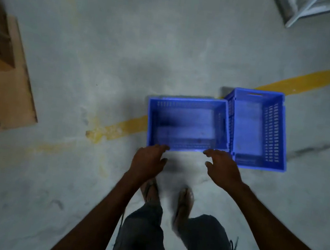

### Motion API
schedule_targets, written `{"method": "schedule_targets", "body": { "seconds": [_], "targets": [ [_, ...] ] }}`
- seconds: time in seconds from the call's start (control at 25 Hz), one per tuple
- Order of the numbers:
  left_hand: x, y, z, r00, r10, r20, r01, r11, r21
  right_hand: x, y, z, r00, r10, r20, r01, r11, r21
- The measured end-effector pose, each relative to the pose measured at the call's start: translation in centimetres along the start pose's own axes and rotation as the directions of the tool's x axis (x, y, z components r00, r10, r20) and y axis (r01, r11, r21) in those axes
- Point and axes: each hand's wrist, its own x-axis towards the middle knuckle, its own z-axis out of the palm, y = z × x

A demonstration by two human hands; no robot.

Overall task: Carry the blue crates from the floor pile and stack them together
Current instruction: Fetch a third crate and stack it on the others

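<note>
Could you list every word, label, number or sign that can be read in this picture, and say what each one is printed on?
No text can be read anywhere.
Cardboard box: a dark round printed mark at its left edge and a small dark barcode-like patch near its lower corner, both too blurred to read.
Two blue crates: no lettering visible.
Floor: only yellow painted lines, no words or numbers.

Both arms reach forward and down; the left hand (148,160) and right hand (222,168) hang open, fingers loosely spread.
</note>
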Motion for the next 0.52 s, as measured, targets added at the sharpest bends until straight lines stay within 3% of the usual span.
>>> {"method": "schedule_targets", "body": {
  "seconds": [0.16, 0.32, 0.44, 0.52],
  "targets": [
    [9.9, -4.7, 9.4, 0.990, -0.119, 0.077, 0.123, 0.991, -0.053, 9.7, 5.4, 7.8, 0.992, -0.007, 0.127, 0.013, 0.999, -0.044],
    [18.7, -8.1, 20.9, 0.985, -0.146, 0.087, 0.150, 0.988, -0.033, 18.3, 11.2, 17.0, 0.963, -0.081, 0.259, 0.144, 0.961, -0.235],
    [22.6, -9.5, 28.9, 0.977, -0.135, 0.165, 0.125, 0.990, 0.071, 21.7, 15.6, 22.5, 0.950, -0.082, 0.302, 0.193, 0.914, -0.356],
    [23.9, -10.4, 32.7, 0.982, -0.130, 0.135, 0.108, 0.982, 0.157, 23.0, 18.3, 25.2, 0.954, -0.108, 0.281, 0.227, 0.872, -0.435]
  ]
}}
